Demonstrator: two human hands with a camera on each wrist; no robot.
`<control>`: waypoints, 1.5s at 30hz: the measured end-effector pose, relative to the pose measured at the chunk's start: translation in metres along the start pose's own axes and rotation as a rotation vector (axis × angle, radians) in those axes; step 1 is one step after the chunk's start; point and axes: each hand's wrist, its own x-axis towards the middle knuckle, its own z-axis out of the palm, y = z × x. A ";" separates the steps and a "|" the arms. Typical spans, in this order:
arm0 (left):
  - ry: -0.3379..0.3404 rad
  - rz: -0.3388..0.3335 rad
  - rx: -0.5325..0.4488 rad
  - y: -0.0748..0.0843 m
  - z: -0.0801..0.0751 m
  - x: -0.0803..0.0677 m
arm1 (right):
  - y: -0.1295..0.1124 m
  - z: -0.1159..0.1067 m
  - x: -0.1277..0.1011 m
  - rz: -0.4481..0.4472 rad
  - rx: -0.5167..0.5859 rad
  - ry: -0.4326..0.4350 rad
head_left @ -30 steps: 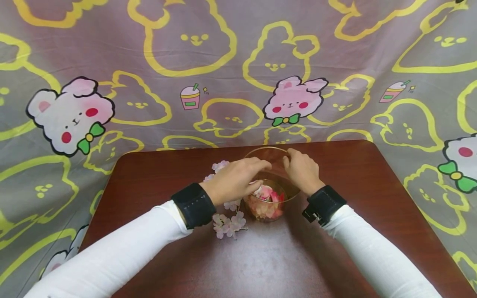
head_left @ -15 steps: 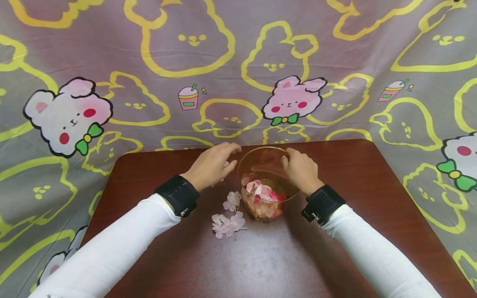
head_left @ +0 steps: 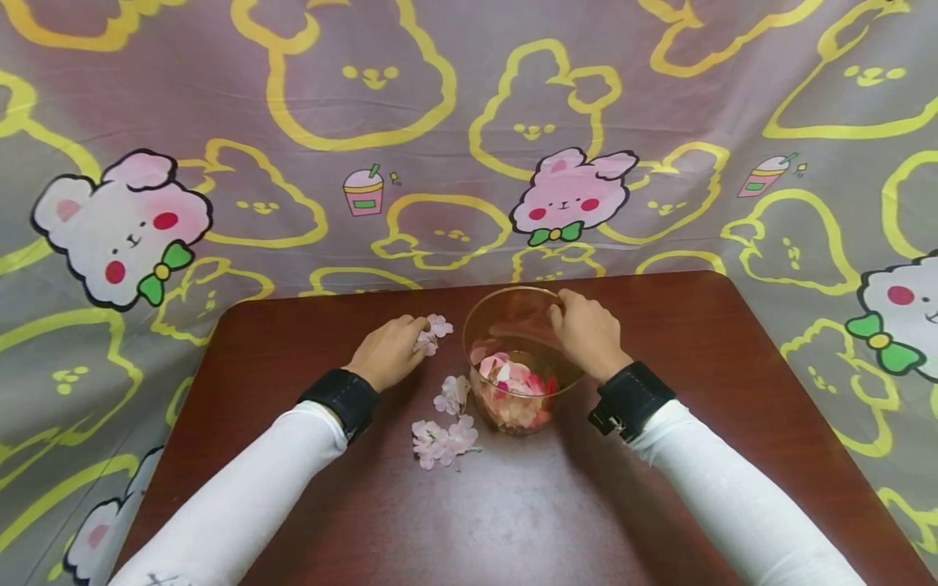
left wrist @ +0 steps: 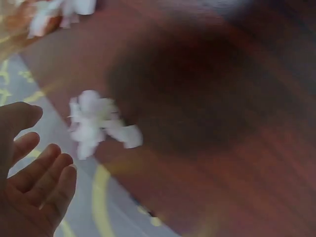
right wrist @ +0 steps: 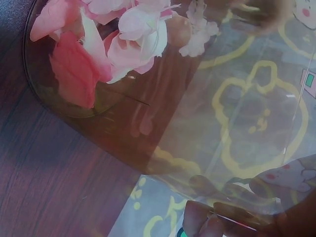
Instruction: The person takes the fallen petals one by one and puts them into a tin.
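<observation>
A clear amber-tinted glass bowl (head_left: 523,325) stands on the table, with pink, white and red petals (head_left: 513,378) heaped in its bottom. My right hand (head_left: 589,335) pinches its far right rim; the right wrist view shows fingertips (right wrist: 197,215) at the glass edge. My left hand (head_left: 388,352) is left of the bowl, beside a pale pink blossom sprig (head_left: 434,332). In the left wrist view its fingers are spread and relaxed, with the sprig just beyond the fingertips. Two more pale blossom clusters (head_left: 452,395) (head_left: 443,442) lie between that hand and the bowl's near side.
The dark reddish-brown wooden table (head_left: 352,521) has rounded far corners. A grey curtain (head_left: 440,98) printed with yellow outlines and cartoon rabbits hangs right behind its far edge and along both sides.
My left hand has moved from over the bowl leftward and down to beside the far blossom sprig. The right hand has stayed at the bowl's rim.
</observation>
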 end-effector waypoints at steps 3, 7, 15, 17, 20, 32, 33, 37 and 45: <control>-0.018 -0.031 0.013 -0.008 0.012 -0.003 | 0.000 0.000 0.001 -0.005 0.001 0.006; -0.068 -0.058 0.016 -0.015 0.023 -0.008 | 0.000 0.000 0.001 -0.007 0.004 0.007; -0.106 -0.079 0.036 -0.018 0.036 -0.013 | 0.001 0.000 0.003 0.002 -0.016 0.002; -0.095 -0.080 0.035 -0.018 0.037 -0.014 | 0.001 0.000 0.003 0.003 -0.016 0.002; -0.090 -0.078 0.023 -0.018 0.037 -0.016 | 0.000 0.000 0.003 0.000 -0.015 0.004; -0.063 -0.020 -0.047 -0.025 0.031 -0.018 | 0.000 -0.001 0.002 -0.002 -0.011 -0.012; -0.059 -0.017 -0.052 -0.025 0.030 -0.018 | 0.000 -0.001 0.002 -0.002 -0.010 -0.014; -0.041 -0.003 -0.061 -0.022 0.022 -0.015 | 0.000 0.000 0.002 -0.006 -0.007 -0.021; 0.026 0.025 -0.085 -0.010 0.003 -0.006 | 0.001 0.000 0.003 0.001 -0.008 -0.025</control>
